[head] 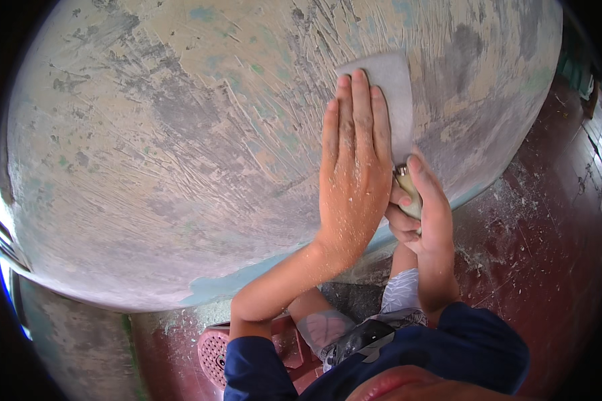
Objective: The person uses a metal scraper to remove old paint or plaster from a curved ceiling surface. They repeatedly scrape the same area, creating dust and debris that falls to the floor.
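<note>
A large rounded surface (180, 145) with patchy grey, cream and pale blue paint bulges in front of me, covered in scrape marks. Against it lies the broad metal blade of a putty knife (401, 95), its wide edge pointing up and away from me. My right hand (434, 210) is wrapped around the knife's pale handle, with the thumb up near the metal collar. My left hand (356, 165) lies flat over the blade's left part, fingers stretched out and nearly side by side, hiding that part. Pale flecks dot the back of this hand and its forearm.
Below the curved surface is a red floor (527, 301) strewn with pale flakes and dust. A pink plastic stool (213, 351) with a perforated top stands by my left elbow. Another weathered, paint-stained surface (85, 346) rises at lower left. My legs are close beneath the bulge.
</note>
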The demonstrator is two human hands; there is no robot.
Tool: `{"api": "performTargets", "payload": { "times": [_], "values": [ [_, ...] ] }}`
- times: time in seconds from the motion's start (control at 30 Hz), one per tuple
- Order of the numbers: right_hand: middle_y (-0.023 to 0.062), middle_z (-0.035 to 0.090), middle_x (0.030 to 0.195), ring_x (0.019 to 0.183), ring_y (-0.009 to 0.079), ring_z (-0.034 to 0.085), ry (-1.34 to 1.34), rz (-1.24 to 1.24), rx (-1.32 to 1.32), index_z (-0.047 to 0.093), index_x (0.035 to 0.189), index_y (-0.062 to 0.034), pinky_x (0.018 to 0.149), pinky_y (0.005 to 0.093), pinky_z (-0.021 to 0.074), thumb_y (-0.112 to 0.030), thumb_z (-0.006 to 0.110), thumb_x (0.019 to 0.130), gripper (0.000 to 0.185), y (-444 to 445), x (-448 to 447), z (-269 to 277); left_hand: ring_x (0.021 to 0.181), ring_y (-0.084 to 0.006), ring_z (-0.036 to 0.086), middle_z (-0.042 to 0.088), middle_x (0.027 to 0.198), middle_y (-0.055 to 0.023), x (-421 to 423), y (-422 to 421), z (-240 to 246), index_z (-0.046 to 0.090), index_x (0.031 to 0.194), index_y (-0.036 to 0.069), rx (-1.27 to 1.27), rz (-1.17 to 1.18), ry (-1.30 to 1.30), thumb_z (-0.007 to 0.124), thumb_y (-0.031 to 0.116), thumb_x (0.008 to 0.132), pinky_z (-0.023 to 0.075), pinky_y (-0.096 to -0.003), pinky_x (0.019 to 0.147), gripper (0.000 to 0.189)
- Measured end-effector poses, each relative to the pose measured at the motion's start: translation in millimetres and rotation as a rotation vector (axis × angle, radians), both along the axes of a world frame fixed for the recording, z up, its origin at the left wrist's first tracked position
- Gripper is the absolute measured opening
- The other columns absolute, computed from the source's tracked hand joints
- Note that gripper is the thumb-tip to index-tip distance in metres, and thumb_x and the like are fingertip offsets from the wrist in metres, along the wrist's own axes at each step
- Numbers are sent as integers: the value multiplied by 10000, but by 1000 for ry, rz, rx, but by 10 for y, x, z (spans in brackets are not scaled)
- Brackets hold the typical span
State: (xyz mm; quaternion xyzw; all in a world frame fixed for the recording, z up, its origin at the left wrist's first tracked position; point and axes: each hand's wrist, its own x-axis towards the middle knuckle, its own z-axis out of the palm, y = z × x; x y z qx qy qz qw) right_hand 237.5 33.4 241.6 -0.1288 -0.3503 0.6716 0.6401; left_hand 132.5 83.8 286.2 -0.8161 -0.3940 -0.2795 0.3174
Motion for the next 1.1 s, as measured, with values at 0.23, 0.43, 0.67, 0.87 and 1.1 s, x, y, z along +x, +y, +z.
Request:
{"api": "performTargets", "payload": {
  "times": [0.23,0.43,0.67,0.87,1.1],
  "values": [
    [-33,420,694,394,9,301,17,-34,-57,295,1529,-102,286,173,208,-389,375,1073,545,10,-25,50,1430,-401,348,356,1514,-289,-71,10,48,407,1395,-120,110,-61,-101,574,136,835,318,-489,1176,638],
    [-26,425,707,399,15,309,-32,49,0,326,1509,-124,295,178,220,-411,369,1074,523,57,-250,19,1415,-402,374,370,1499,-300,-305,-48,93,428,1376,-130,104,20,-84,568,105,841,332,-473,1171,601],
    [-24,430,715,403,18,315,-46,13,39,369,1478,-133,305,175,219,-403,388,1070,489,-60,-378,91,1396,-411,399,357,1501,-318,-399,-138,150,406,1386,-133,6,33,0,558,94,838,352,-469,1157,612],
    [-24,424,716,405,18,318,-64,-72,44,352,1502,-109,307,174,225,-377,376,1073,506,70,-408,301,1431,-384,356,353,1518,-298,-451,37,368,450,1389,-110,222,68,-3,561,164,831,278,-443,1203,631],
    [-23,418,723,401,22,310,6,30,12,306,1526,-142,303,169,234,-367,367,1074,508,-130,-576,130,1450,-383,324,340,1535,-281,-564,-208,219,421,1415,-110,-12,181,189,546,214,843,228,-449,1221,669]
  ]
}}
